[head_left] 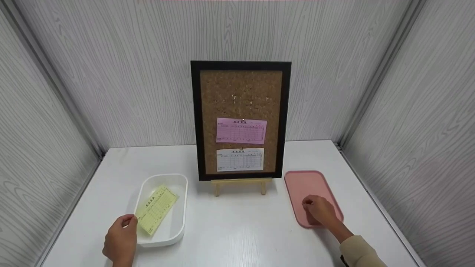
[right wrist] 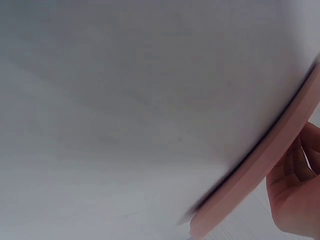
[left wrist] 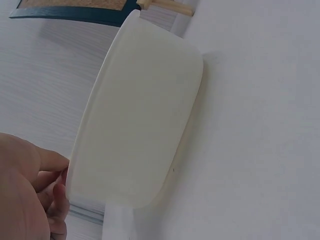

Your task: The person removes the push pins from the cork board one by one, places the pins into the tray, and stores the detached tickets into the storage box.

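A yellow printed slip [head_left: 157,209] lies slanted in a white plastic tub [head_left: 179,218]. My left hand [head_left: 120,237] pinches it by its near-left corner, at the tub's left rim. The left wrist view shows the tub's outer wall [left wrist: 135,110], with the left hand [left wrist: 25,185] beyond its rim. My right hand [head_left: 321,209] is low over a pink tray [head_left: 308,181], thumb and fingertips drawn together; I cannot tell whether something small is between them. In the right wrist view, the tray's side [right wrist: 250,175] partly covers the right hand [right wrist: 297,185].
A black-framed cork board [head_left: 241,92] stands on a small wooden easel [head_left: 241,181] at the back middle, between tub and tray. A pink slip [head_left: 241,131] and a white slip [head_left: 240,160] are pinned to it, one above the other. Pale wood-grain panels [head_left: 148,74] enclose the white table [head_left: 237,230].
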Demonstrator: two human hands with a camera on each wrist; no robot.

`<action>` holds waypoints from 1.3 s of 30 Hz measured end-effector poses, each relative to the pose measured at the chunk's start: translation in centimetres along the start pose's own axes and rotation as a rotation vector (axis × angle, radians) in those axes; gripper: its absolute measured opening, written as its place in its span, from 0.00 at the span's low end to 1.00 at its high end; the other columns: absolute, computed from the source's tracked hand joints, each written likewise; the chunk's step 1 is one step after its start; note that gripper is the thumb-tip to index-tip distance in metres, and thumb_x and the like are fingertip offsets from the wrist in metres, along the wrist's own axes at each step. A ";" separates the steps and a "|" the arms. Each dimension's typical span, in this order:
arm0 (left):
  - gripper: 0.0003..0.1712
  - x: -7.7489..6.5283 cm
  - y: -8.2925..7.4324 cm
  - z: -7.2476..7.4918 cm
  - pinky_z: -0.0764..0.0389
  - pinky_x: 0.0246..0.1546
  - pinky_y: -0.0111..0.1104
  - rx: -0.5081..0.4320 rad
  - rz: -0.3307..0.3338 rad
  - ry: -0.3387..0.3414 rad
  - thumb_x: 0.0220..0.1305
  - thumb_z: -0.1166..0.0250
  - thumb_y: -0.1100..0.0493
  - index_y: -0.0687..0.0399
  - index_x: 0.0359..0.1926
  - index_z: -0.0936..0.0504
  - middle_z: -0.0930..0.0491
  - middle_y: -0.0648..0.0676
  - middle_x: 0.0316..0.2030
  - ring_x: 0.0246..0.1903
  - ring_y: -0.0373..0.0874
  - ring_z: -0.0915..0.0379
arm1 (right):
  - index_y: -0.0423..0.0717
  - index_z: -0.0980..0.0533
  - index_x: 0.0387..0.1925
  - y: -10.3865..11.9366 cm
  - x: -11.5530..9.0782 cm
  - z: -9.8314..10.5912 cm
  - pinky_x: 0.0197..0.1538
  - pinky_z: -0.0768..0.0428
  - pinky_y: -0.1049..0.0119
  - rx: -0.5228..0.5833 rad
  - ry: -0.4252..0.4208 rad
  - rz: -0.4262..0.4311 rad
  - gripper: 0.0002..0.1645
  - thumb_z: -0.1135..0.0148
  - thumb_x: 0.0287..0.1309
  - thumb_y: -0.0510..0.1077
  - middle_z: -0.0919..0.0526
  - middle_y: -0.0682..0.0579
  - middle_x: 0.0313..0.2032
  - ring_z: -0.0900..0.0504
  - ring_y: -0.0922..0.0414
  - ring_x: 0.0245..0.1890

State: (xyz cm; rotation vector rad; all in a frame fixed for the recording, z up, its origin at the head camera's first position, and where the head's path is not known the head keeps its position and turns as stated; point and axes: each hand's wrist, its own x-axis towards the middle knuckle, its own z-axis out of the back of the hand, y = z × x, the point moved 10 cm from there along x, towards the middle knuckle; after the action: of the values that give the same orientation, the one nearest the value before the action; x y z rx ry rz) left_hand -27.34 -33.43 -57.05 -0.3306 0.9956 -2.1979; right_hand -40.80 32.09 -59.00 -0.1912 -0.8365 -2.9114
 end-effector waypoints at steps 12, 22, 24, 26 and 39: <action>0.22 -0.5 -0.5 -0.3 0.35 0.37 0.50 0.058 -0.053 0.024 0.67 0.43 0.45 0.53 0.53 0.21 0.18 0.57 0.48 0.44 0.58 0.23 | 0.49 0.17 0.35 0.5 0.1 0.8 0.41 0.24 0.55 -0.009 -0.035 0.006 0.04 0.36 0.57 0.41 0.16 0.56 0.34 0.22 0.58 0.33; 0.25 -1.2 -1.7 -0.4 0.37 0.41 0.53 0.040 -0.123 0.038 0.67 0.44 0.42 0.54 0.56 0.23 0.20 0.57 0.51 0.50 0.59 0.26 | 0.48 0.25 0.55 2.2 -0.3 3.5 0.44 0.22 0.60 0.212 -0.023 0.003 0.18 0.41 0.64 0.45 0.21 0.54 0.45 0.23 0.57 0.41; 0.23 -1.4 -2.5 -0.3 0.36 0.40 0.52 0.039 -0.151 0.024 0.67 0.43 0.44 0.54 0.55 0.23 0.20 0.57 0.50 0.48 0.59 0.25 | 0.48 0.25 0.56 3.4 0.2 4.2 0.43 0.22 0.60 0.182 -0.043 0.047 0.18 0.42 0.65 0.46 0.21 0.54 0.45 0.22 0.57 0.41; 0.22 -1.5 -3.6 -0.5 0.34 0.37 0.49 0.039 -0.182 0.018 0.67 0.42 0.45 0.54 0.54 0.22 0.19 0.57 0.49 0.46 0.57 0.24 | 0.47 0.24 0.55 4.7 0.8 4.8 0.42 0.22 0.59 0.147 -0.082 0.093 0.18 0.41 0.65 0.45 0.20 0.53 0.45 0.21 0.57 0.40; 0.15 -2.8 -12.5 -2.7 0.33 0.22 0.35 -0.068 -0.481 -0.038 0.65 0.38 0.49 0.47 0.49 0.18 0.16 0.49 0.42 0.26 0.43 0.28 | 0.51 0.21 0.50 11.4 3.8 6.5 0.35 0.23 0.62 0.085 -0.205 0.154 0.14 0.40 0.64 0.45 0.19 0.55 0.40 0.23 0.58 0.34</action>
State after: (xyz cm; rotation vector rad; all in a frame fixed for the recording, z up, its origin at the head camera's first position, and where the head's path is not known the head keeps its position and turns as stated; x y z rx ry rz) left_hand -32.69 -24.16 -49.44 -0.7025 1.0533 -2.5720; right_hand -42.41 25.67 -47.01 -0.5285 -0.9274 -2.7389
